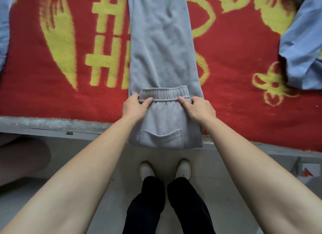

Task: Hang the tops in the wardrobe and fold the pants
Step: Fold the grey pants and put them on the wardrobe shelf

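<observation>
Pants: grey fleece, laid lengthwise on the blanket, legs together and running to the far edge of view. The waist end is doubled back over the legs, so the elastic waistband lies on top of them. The fold overhangs the near rim of the surface, with a patch pocket facing up.

Left hand: pinches the waistband's left corner, thumb on top and fingers curled round the edge.

Right hand: pinches the right corner in the same way.

Blanket: red with yellow figures, covering the surface.

Blue garment: crumpled at the right edge of the blanket, well apart from the pants. It is likely a top, though too little shows to be sure.

Second blue garment: a strip at the left edge, mostly cut off.

Below the rim: pale floor, with the person's white shoes and black trouser legs.
</observation>
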Motion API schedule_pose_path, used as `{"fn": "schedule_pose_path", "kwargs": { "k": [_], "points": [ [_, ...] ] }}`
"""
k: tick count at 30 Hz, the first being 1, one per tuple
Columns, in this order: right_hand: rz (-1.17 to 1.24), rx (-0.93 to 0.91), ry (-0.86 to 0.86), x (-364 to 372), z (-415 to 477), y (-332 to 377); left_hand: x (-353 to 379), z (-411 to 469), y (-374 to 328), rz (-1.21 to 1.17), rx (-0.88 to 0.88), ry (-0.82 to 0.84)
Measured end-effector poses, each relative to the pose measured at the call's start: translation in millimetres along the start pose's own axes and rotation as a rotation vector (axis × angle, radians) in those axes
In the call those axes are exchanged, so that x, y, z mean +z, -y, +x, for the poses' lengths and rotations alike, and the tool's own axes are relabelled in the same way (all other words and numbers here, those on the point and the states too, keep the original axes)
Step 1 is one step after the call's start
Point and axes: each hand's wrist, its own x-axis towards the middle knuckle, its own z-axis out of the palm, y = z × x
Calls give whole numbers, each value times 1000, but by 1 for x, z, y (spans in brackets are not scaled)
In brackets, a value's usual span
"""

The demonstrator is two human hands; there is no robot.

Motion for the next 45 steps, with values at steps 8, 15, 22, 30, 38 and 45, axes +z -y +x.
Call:
{"fn": "schedule_pose_path", "kwargs": {
  "k": [8, 15, 22, 30, 38, 45],
  "points": [
    [22, -27, -218, 21, -17, 0, 11, -19, -9, -93, 21, -220],
    [-295, -738, -298, 46, -68, -38, 12, -83, 49, 466, 781, -111],
    [-609, -712, -204, 71, -60, -44, 32, -66, 65, 925, 656, 60],
    [-566, -593, 55, 35, -85, -18, 2, -78, 24, 870, 468, 396],
    [-420, -553, 294, -73, -105, 20, -82, -115, -44, 617, 391, 550],
    [-361, -473, 436, -112, -100, 29, -107, -128, -74, 472, 243, 588]
  ]
}}
